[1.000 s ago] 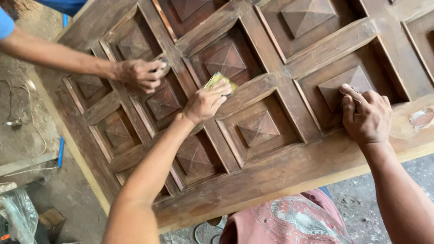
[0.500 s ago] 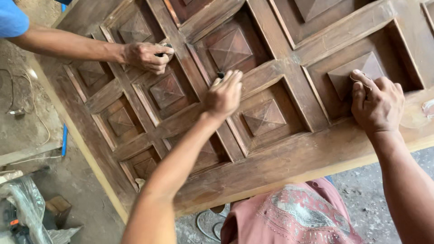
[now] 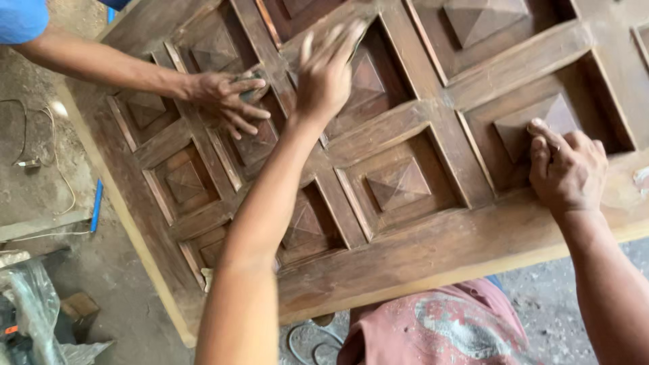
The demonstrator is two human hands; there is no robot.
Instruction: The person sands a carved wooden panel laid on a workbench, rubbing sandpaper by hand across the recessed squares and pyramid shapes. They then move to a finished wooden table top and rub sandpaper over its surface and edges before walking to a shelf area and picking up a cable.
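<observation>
My left hand (image 3: pixel 328 74) has slid up the wooden door (image 3: pixel 419 236) and now lies flat, fingers apart. My right hand (image 3: pixel 564 169) stays curled on a carved square. Beside my left, another person's hand (image 3: pixel 226 98) rubs too. Below is dusty floor (image 3: pixel 115 297).

A rough grey concrete floor (image 3: pixel 40 169) is being shown at the left, dusted and scuffed. A thin pale cable (image 3: pixel 57 169) is being trailed across it, beside a blue strip (image 3: pixel 97 205). Crumpled clear plastic (image 3: pixel 27 297) is being caught by daylight at the lower left corner. More grey floor is being glimpsed at lower right.
</observation>
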